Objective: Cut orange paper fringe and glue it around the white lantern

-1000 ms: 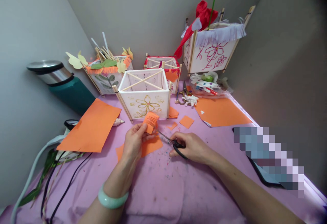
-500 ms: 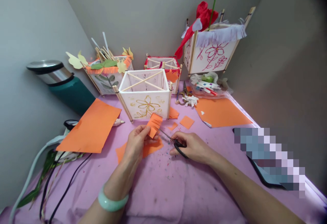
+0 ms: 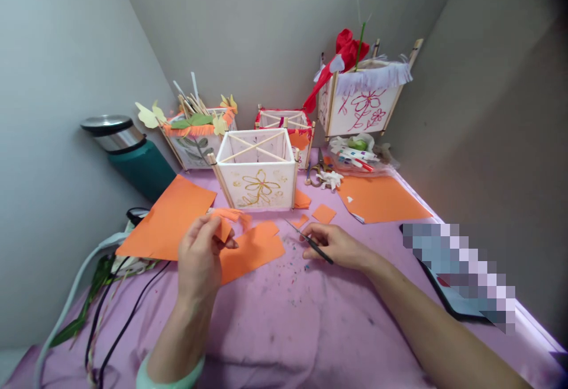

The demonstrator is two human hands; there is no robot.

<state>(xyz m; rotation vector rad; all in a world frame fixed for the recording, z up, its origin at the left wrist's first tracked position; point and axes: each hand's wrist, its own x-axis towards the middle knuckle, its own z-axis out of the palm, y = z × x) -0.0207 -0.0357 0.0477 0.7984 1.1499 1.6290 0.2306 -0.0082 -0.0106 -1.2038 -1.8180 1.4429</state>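
A: Hands first. Together or apart?

B: Apart. Left hand [image 3: 199, 253], pale-green bangle [image 3: 171, 376] at the wrist, pinches a fringed orange paper strip [image 3: 225, 228] between thumb and fingers. Cut fringe points rightward, away from the palm.

A: Right hand [image 3: 341, 246]?

B: Closed around black-handled metal scissors [image 3: 317, 249]. Blades look together, tips angled toward the table's far edge, well apart from the strip.

A: Where is the strip, exactly?

B: Above the purple cloth-covered table [image 3: 350, 324], left of its middle, near the closest left foot of a white box-shaped lantern with wooden corner sticks and a yellow drawn flower [image 3: 261, 186]. Whether it touches anything below, I cannot tell.

A: Under and around?

B: Flat orange paper piece [image 3: 257, 253] just right of the left hand. Small orange paper square [image 3: 324, 214] beyond the scissors. Large orange paper sheet [image 3: 175, 211] toward the table's left edge.

A: And the right edge?

B: Another broad orange sheet [image 3: 386, 199] toward the far right corner; nearer me, a flat dark-rimmed object [image 3: 428, 267] along that edge, face blurred.
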